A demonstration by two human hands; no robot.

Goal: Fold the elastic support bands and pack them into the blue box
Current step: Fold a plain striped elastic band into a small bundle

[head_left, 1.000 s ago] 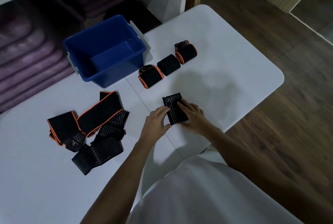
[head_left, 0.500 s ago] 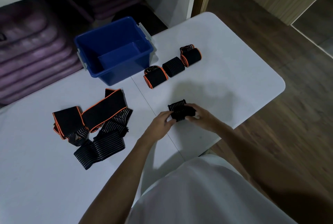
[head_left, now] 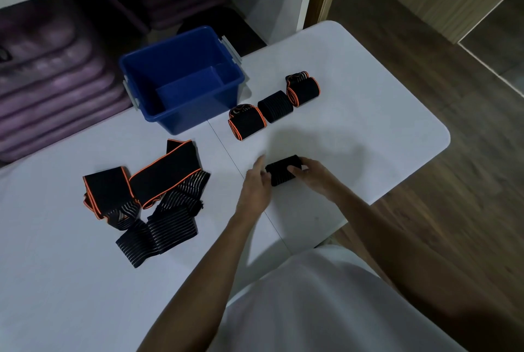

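On the white counter (head_left: 368, 113), my right hand (head_left: 317, 177) holds the small black folded elastic band (head_left: 282, 170) in its grip. My left hand (head_left: 255, 190) touches it with loose, released fingers.

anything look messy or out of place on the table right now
Only the unfolded bands: they lie in a crossed, overlapping heap left of the hands. The three folded bands sit in a neat row beside the blue box, which holds none yet. Nothing looks damaged.
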